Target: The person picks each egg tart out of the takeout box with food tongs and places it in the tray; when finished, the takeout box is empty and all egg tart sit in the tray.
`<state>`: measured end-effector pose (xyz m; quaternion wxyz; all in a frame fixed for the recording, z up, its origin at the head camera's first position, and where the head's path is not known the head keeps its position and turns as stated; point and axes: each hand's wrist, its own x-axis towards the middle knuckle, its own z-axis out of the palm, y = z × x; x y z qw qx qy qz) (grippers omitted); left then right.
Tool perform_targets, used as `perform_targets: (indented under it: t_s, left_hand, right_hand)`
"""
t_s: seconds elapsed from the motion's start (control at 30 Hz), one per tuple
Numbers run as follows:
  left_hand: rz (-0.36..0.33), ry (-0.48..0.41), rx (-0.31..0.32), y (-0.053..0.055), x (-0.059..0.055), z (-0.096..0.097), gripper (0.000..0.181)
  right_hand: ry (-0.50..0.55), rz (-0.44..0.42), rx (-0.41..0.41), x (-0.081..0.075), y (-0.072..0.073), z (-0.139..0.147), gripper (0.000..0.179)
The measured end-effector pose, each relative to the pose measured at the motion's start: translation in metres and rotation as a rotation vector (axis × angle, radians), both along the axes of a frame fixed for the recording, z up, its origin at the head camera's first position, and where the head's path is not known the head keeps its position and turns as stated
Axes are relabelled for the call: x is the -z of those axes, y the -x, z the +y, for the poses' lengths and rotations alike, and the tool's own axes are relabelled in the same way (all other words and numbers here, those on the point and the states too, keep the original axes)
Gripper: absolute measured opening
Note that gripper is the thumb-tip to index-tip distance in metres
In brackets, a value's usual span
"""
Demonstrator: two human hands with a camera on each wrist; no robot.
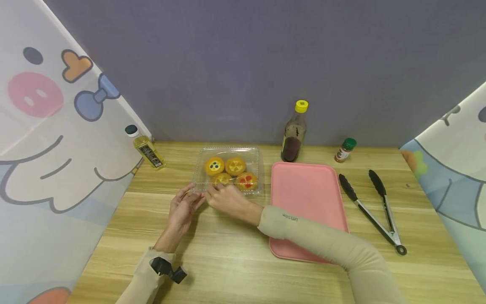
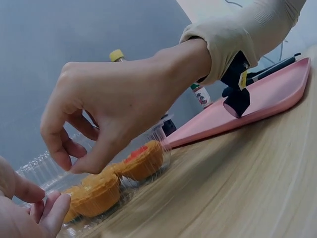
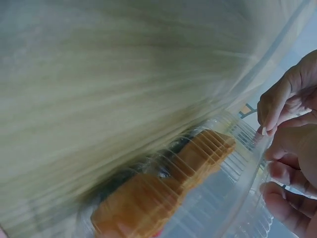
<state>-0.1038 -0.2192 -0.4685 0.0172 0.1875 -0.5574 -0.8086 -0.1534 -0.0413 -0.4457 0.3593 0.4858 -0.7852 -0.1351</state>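
A clear plastic clamshell container point(image 1: 198, 169), lid down, holds several round orange-yellow tarts point(image 1: 235, 166). One tart bears dark blue dots, another red pieces. My left hand point(image 1: 181, 213) pinches the rim at the container's front left corner between thumb and fingers. Close beside it, my right hand point(image 1: 229, 202) has its thumb and bent fingers at the front rim, pinching the thin edge. In the right wrist view, the fingertips of both hands meet the clear rim point(image 3: 267, 141). My right hand partly covers the front tarts in the head view.
Right of the container lies a pink tray point(image 1: 303, 185), under my right forearm. Tongs point(image 1: 379, 215) lie spread farther right. Along the back stand a dark sauce bottle point(image 1: 294, 137) with a yellow cap and a green-capped spice jar point(image 1: 344, 150). An oil bottle point(image 1: 149, 152) stands at the left.
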Motion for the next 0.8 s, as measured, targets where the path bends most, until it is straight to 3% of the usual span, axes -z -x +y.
perform_targets:
  t_s: [0.23, 0.4, 0.8]
  left_hand:
    - [0.041, 0.018, -0.022, -0.0022, 0.0026, 0.0012, 0.040]
    - [0.057, 0.024, -0.019, -0.0053, 0.0017, -0.0007, 0.036]
    - [0.021, 0.050, -0.010, -0.0052, -0.0013, -0.0023, 0.036]
  right_hand:
    - [0.044, 0.058, -0.027, 0.0024, 0.0007, -0.0012, 0.023]
    - [0.088, 0.026, -0.042, 0.0030, -0.0005, -0.0030, 0.019]
    - [0.123, 0.036, -0.049, 0.0050, -0.0015, -0.0055, 0.017]
